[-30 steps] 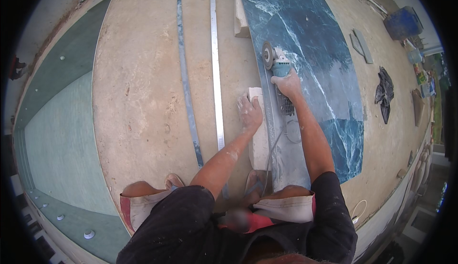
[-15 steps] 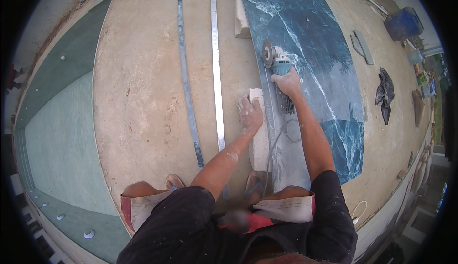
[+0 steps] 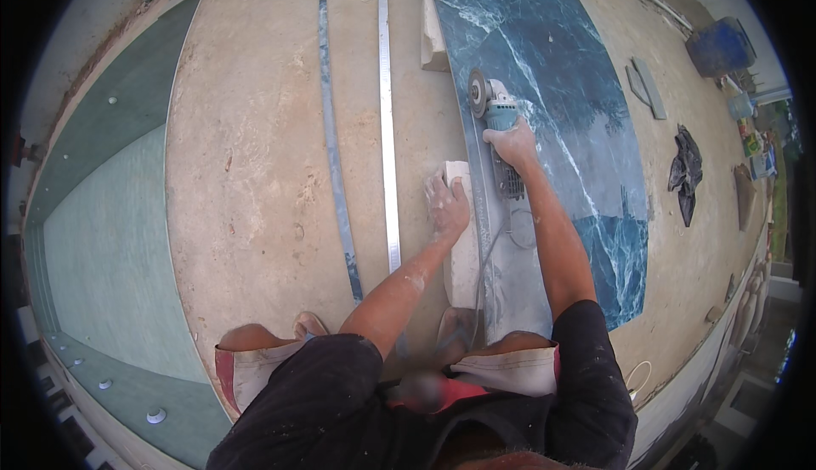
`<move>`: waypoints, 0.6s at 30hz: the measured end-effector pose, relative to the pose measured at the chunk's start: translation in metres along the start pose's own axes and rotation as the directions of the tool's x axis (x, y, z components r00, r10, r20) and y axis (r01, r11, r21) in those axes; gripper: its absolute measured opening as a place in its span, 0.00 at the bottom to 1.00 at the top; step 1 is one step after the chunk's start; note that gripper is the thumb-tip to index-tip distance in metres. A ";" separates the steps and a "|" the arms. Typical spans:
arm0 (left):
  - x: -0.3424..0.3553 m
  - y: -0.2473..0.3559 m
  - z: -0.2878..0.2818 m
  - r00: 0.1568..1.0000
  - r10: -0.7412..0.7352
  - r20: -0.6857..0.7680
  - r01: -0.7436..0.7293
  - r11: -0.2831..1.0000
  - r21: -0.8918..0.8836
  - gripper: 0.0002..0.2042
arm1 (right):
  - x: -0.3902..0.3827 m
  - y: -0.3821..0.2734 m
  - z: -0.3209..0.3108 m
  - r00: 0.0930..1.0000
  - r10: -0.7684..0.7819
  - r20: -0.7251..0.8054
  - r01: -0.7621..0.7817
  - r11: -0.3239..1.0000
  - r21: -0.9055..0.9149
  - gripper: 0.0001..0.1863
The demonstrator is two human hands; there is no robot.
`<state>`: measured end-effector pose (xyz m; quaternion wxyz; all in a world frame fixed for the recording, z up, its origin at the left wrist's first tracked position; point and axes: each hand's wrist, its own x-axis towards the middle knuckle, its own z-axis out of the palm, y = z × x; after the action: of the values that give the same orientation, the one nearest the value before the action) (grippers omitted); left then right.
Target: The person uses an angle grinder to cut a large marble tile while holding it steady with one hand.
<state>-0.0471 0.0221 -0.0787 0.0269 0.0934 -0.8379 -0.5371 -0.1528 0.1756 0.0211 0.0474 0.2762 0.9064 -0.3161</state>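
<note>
My right hand (image 3: pixel 510 143) grips a teal angle grinder (image 3: pixel 501 111), its disc (image 3: pixel 478 87) over the left edge of a large blue, white-veined slab (image 3: pixel 544 53). A grey dusty band (image 3: pixel 506 287) runs along that edge below the grinder, with a cord lying on it. My left hand (image 3: pixel 446 202) is wrapped over a long white block (image 3: pixel 459 270) beside the slab. A second white block (image 3: pixel 433 32) sits at the slab's upper left. A silver straight bar (image 3: pixel 387 130) and a thin blue strip (image 3: pixel 337 172) lie on the concrete to the left.
A green-lined pool (image 3: pixel 98 240) with white fittings is at the left. On the right are a blue container (image 3: pixel 718 45), grey offcuts (image 3: pixel 646 87), crumpled black plastic (image 3: pixel 684 172) and assorted packages (image 3: pixel 752 143). My knees and sandalled feet are at the bottom.
The grinder and my right hand have shifted very slightly up along the slab's edge. My left hand stays on the white block. The view has moved slightly.
</note>
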 end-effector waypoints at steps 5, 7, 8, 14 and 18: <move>0.000 -0.001 -0.002 1.000 0.011 0.005 -0.011 1.000 -0.007 0.24 | 0.003 -0.003 0.000 1.000 -0.014 0.000 0.014 1.000 0.000 0.42; 0.000 -0.001 -0.002 1.000 0.006 0.003 -0.007 1.000 0.012 0.23 | 0.004 -0.005 0.001 1.000 -0.015 0.001 0.015 1.000 0.000 0.42; 0.000 -0.001 -0.002 1.000 0.007 0.000 -0.007 1.000 0.010 0.23 | 0.005 -0.006 0.001 1.000 -0.016 0.001 0.016 1.000 0.001 0.42; 0.000 -0.001 -0.001 1.000 0.017 -0.010 -0.016 1.000 0.007 0.24 | 0.016 -0.003 0.004 0.999 -0.037 -0.014 0.037 0.999 0.010 0.43; 0.000 0.000 -0.002 1.000 0.007 -0.011 -0.007 1.000 0.005 0.24 | 0.017 -0.006 0.004 0.998 -0.058 -0.020 0.059 0.998 0.028 0.43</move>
<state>-0.0469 0.0204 -0.0774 0.0333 0.0936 -0.8394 -0.5344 -0.1708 0.1778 0.0167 0.0255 0.2532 0.9099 -0.3276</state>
